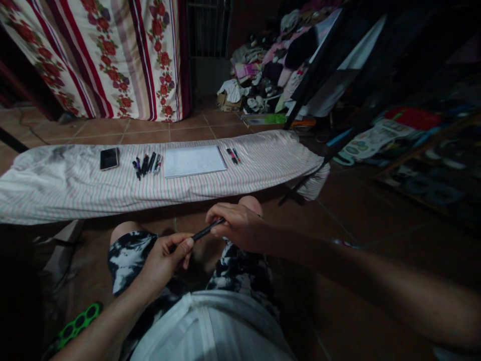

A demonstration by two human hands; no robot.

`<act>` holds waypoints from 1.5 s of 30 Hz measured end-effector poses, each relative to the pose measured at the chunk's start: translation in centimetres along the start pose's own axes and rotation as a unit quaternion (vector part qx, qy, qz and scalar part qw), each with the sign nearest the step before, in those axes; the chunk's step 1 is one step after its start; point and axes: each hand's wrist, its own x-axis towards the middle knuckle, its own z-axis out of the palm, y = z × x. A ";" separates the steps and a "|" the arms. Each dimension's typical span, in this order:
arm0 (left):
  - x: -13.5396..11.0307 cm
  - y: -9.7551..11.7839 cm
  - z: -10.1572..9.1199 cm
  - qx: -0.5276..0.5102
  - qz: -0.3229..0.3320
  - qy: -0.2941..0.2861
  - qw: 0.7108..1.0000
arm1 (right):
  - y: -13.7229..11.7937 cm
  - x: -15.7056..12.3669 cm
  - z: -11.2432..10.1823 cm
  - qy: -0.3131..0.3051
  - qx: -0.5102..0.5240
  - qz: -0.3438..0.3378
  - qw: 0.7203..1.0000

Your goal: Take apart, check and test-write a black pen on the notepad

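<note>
Here, left hand [165, 255] and right hand [236, 225] pinch 1 pen [205, 232]; notebook [194, 161] lies beyond.

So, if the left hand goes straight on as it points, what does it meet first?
Probably the right hand: the left hand points along the black pen both hold, toward it. Depth is unclear.
</note>
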 end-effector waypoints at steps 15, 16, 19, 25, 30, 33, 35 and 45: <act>1.4 0.0 0.2 -0.008 -0.019 -0.002 1.000 | 1.5 0.0 -0.1 -0.012 0.036 0.036 0.999; 1.5 0.0 0.3 -0.005 -0.017 0.002 1.000 | 1.5 0.1 0.0 -0.013 0.036 0.056 0.998; 1.8 -0.1 0.4 -0.002 -0.012 0.011 1.000 | 1.5 0.2 0.0 -0.056 0.079 0.143 0.985; 2.3 -0.5 0.3 -0.045 -0.045 -0.024 0.998 | 2.3 0.4 -0.5 -0.028 0.041 0.023 0.999; 2.2 -0.1 0.7 -0.036 -0.035 -0.034 0.998 | 2.7 0.4 -0.1 -0.022 0.024 -0.003 0.999; 2.3 -0.2 0.7 -0.004 -0.017 -0.021 1.000 | 2.8 0.3 0.1 -0.052 0.072 0.089 0.992; 2.4 -0.4 0.7 -0.012 -0.029 -0.025 0.999 | 2.8 0.3 -0.1 -0.060 0.106 0.117 0.986; 2.3 -0.3 1.0 -0.025 -0.033 -0.032 0.999 | 2.8 0.5 -0.2 -0.023 0.023 0.044 0.998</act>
